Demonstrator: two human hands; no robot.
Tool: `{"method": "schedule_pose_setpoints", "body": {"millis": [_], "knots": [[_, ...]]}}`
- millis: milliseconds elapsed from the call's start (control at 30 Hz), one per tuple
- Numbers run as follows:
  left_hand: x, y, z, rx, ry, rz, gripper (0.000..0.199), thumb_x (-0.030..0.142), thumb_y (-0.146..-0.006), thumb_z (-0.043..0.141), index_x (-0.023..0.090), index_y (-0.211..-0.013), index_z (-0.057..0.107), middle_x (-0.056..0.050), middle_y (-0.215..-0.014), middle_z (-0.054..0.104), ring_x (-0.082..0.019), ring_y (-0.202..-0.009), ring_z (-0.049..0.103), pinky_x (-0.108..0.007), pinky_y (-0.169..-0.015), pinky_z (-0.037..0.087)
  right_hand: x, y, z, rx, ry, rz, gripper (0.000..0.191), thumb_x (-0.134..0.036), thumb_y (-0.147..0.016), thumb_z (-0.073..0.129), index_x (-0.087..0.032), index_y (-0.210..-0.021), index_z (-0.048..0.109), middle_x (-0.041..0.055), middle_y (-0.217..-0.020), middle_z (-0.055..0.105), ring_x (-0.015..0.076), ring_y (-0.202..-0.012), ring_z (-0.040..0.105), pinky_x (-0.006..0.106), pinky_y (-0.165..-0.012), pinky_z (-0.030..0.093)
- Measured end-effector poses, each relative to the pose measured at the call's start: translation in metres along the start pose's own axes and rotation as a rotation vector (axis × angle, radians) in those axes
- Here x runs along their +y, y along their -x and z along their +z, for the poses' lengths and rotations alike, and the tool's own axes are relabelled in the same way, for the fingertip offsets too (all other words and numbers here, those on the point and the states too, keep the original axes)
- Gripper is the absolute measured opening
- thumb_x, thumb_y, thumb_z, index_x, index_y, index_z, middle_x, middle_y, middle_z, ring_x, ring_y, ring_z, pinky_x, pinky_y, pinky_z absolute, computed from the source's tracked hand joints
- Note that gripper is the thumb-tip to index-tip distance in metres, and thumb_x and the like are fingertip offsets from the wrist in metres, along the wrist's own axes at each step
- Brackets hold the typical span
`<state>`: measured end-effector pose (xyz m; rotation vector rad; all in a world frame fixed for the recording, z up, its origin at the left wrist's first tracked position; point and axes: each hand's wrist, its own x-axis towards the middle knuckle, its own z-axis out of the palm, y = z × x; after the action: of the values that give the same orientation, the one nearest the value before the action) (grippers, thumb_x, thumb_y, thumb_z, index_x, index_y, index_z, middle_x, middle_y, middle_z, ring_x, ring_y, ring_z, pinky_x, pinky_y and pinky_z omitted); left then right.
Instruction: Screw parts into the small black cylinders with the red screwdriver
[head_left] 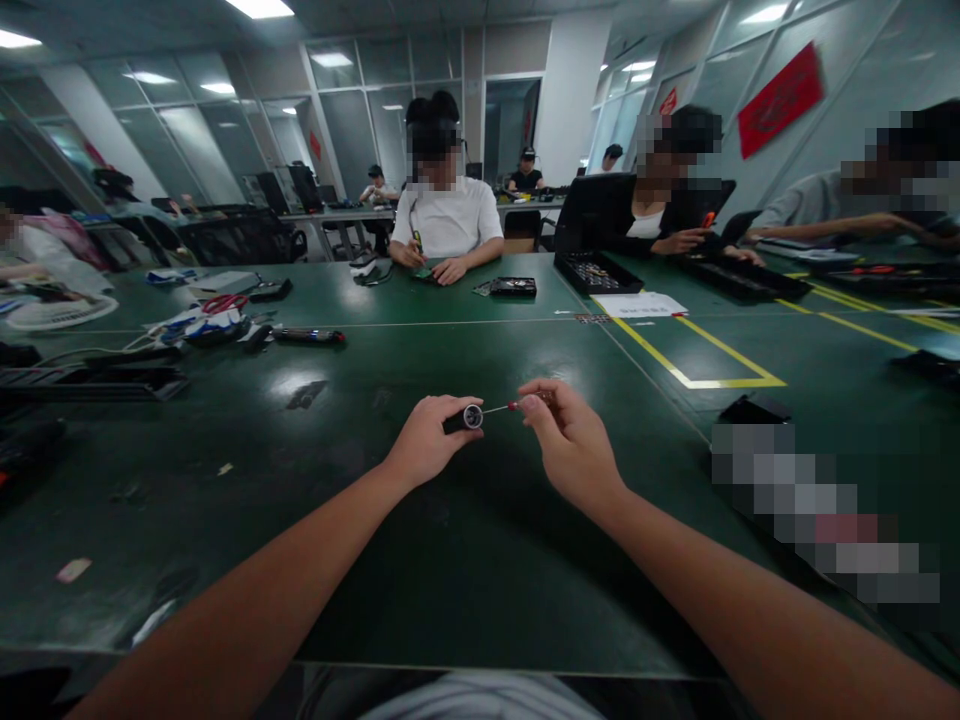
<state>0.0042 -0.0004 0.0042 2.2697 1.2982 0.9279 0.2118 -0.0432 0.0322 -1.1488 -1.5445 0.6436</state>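
Between thumb and fingers, my left hand [429, 436] grips a small black cylindrical part [463, 419] with a pale ring round its round end. That end faces to the right, and I cannot make out what is inside it. My right hand [574, 440] is closed round the handle of a screwdriver [513, 405] with a red collar and a thin metal shaft. The shaft points left, its tip at or very near the ringed end of the part. Both hands are held above the green tabletop [480, 570].
Cables and red-handled tools [225, 305] lie to the left, near a dark pen-like tool [309, 337]. A black parts tray [598, 272] stands at the back right, beside a white paper [641, 304]. Yellow tape [735, 383] marks the table. Several people sit around it.
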Motion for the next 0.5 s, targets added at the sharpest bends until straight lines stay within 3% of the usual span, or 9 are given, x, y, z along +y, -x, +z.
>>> {"method": "schedule_pose_setpoints", "body": {"millis": [133,200,267,333,500], "knots": [[0.004,0.001,-0.003,-0.032,-0.046,0.056,0.038,0.026,-0.088,0.074,0.028,-0.124,0.066,-0.003,-0.118,0.071,-0.024,-0.112,0.061,-0.049,-0.107,0.038,0.009,-0.008,0.003,0.097,-0.206,0.132,0.029,-0.047,-0.096,0.051,-0.021,-0.099,0.063,0.0041,-0.083,0.066,0.0182,-0.074,0.061,0.036,-0.071,0.053],[0.007,0.000,-0.004,-0.056,-0.075,0.079,0.038,0.025,-0.089,0.073,0.029,-0.125,0.065,-0.003,-0.120,0.070,-0.024,-0.115,0.060,-0.054,-0.113,0.031,0.016,-0.015,0.002,0.131,-0.408,0.324,0.030,-0.050,-0.094,0.051,-0.022,-0.090,0.059,0.0017,-0.073,0.059,0.0173,-0.063,0.057,0.035,-0.061,0.053],[0.008,0.000,-0.005,-0.072,-0.083,0.072,0.038,0.025,-0.089,0.072,0.029,-0.126,0.065,-0.003,-0.121,0.069,-0.025,-0.116,0.059,-0.055,-0.115,0.029,0.023,-0.020,0.000,0.051,-0.546,0.480,0.031,-0.051,-0.093,0.052,-0.023,-0.081,0.055,-0.0016,-0.063,0.049,0.0155,-0.053,0.049,0.034,-0.056,0.052],[0.007,0.000,-0.005,-0.077,-0.075,0.048,0.037,0.026,-0.089,0.071,0.028,-0.126,0.065,-0.004,-0.121,0.069,-0.025,-0.115,0.060,-0.055,-0.113,0.032,0.026,-0.023,0.000,0.089,-0.574,0.479,0.027,-0.048,-0.092,0.055,-0.023,-0.081,0.055,-0.0012,-0.064,0.050,0.0147,-0.054,0.049,0.033,-0.055,0.053],[0.009,-0.001,-0.004,-0.056,-0.066,0.003,0.039,0.029,-0.087,0.074,0.028,-0.125,0.066,-0.004,-0.115,0.071,-0.025,-0.107,0.061,-0.053,-0.110,0.037,0.021,-0.018,0.002,0.136,-0.434,0.259,0.025,-0.047,-0.092,0.056,-0.022,-0.093,0.060,0.0016,-0.080,0.062,0.0162,-0.072,0.061,0.033,-0.066,0.056]]}}
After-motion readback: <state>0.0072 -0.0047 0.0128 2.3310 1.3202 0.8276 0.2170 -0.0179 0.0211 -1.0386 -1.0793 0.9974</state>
